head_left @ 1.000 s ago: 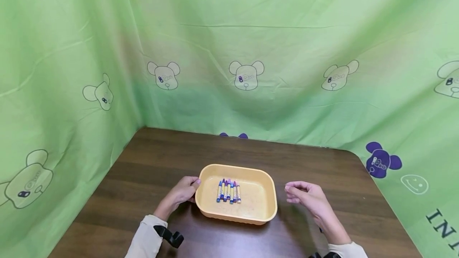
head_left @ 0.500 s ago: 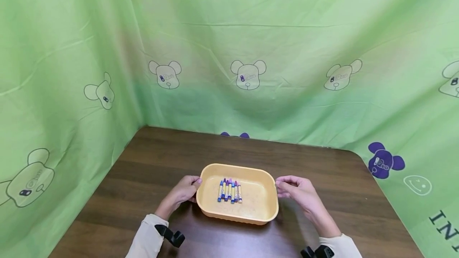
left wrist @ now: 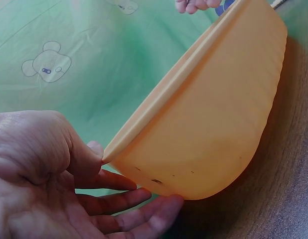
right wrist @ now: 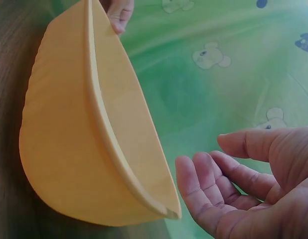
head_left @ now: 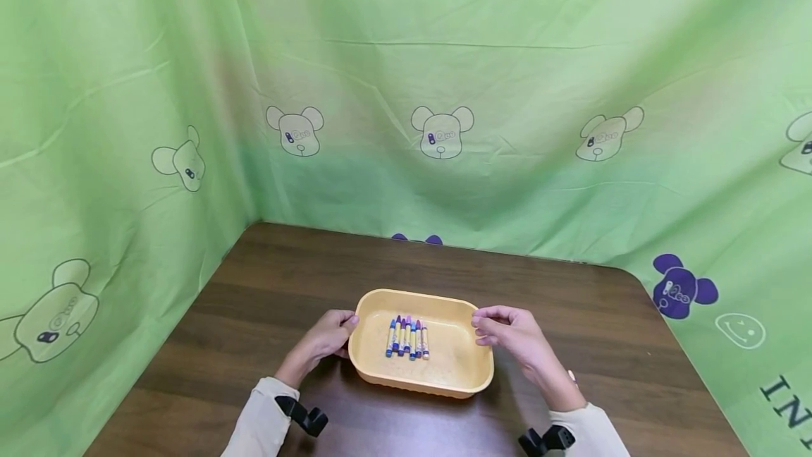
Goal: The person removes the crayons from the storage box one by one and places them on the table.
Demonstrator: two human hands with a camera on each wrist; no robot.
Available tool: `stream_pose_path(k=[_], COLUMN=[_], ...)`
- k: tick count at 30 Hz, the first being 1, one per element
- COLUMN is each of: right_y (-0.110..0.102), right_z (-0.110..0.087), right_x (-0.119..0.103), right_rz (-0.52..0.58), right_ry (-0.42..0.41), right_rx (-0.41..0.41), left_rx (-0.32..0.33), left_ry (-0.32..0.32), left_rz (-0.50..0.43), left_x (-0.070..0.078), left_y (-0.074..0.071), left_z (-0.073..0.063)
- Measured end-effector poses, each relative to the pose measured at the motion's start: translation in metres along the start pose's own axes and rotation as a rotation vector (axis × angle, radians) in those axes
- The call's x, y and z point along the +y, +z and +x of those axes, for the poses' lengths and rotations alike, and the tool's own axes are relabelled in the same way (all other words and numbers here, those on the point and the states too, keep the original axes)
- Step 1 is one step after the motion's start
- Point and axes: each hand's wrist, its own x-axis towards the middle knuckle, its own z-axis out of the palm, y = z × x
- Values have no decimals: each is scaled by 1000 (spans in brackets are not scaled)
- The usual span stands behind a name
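Note:
A yellow-orange plastic tray [head_left: 453, 362] with rounded corners stands on the table. Inside it, left of centre, several crayons [head_left: 407, 338] with blue, purple and pink tips lie side by side. My left hand [head_left: 325, 337] holds the tray's left end. The left wrist view shows the thumb at the rim and the fingers [left wrist: 129, 199] against the outer wall. Over the right rim hovers my right hand [head_left: 517, 336], fingers loosely bent. In the right wrist view nothing lies between its thumb and fingers [right wrist: 194, 184], and it appears apart from the tray's wall [right wrist: 69, 139].
The brown wooden table [head_left: 317, 259] extends around the tray. A green curtain [head_left: 507, 76] printed with bear heads hangs along the back and both sides. Black straps [head_left: 301, 416] with mounts sit on both wrists.
My right hand has moved left, from beside the tray to over its right rim. My left hand stays at the left end, and the crayons lie as before.

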Motion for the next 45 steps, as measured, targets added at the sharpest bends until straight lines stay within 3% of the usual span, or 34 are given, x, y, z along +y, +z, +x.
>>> stream_pose_path(k=[45], right_y=[56], right_z=[26], right_x=[9], right_rz=[-78], right_ry=[33], right_rx=[-180], left_rx=[13], left_ry=[-8], left_rz=[3], left_x=[4], left_y=[-3], left_z=[0])
